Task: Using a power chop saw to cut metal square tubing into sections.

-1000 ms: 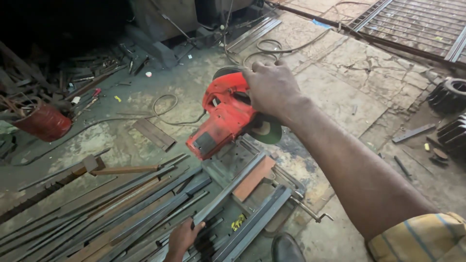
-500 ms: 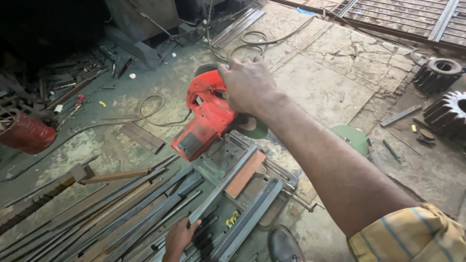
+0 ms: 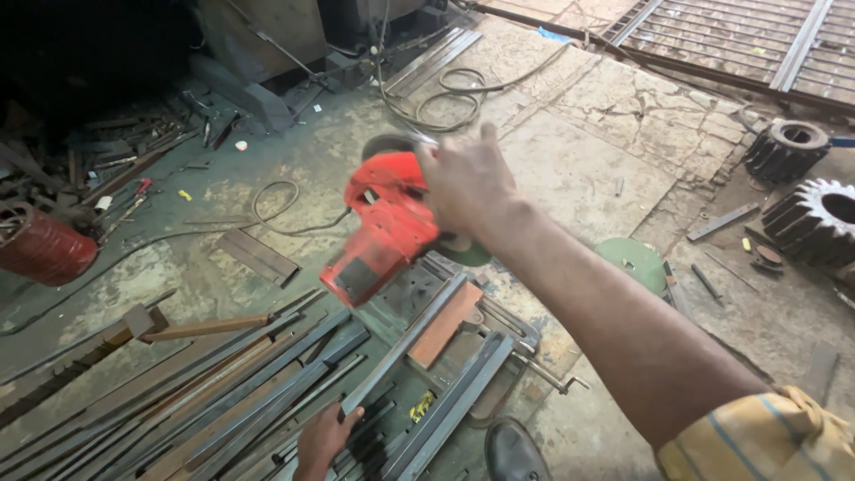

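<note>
My right hand (image 3: 468, 183) grips the top handle of a red chop saw (image 3: 383, 227), whose head is raised above its grey base (image 3: 499, 325). A long metal strip (image 3: 405, 343) lies across the base under the saw head. My left hand (image 3: 325, 436) rests on the near end of that strip, among several other long metal bars (image 3: 223, 392) stacked on the floor. My shoe (image 3: 512, 450) shows at the bottom edge.
A red cylinder (image 3: 40, 245) lies at the left. Coiled cables (image 3: 445, 98) cross the concrete floor behind the saw. Large gear wheels (image 3: 806, 187) sit at the right. A green disc (image 3: 637, 263) lies beside my forearm. A hammer (image 3: 178, 325) rests left of the bars.
The view has shifted so the saw and my right hand sit lower and more to the centre. My left hand stays on the strip.
</note>
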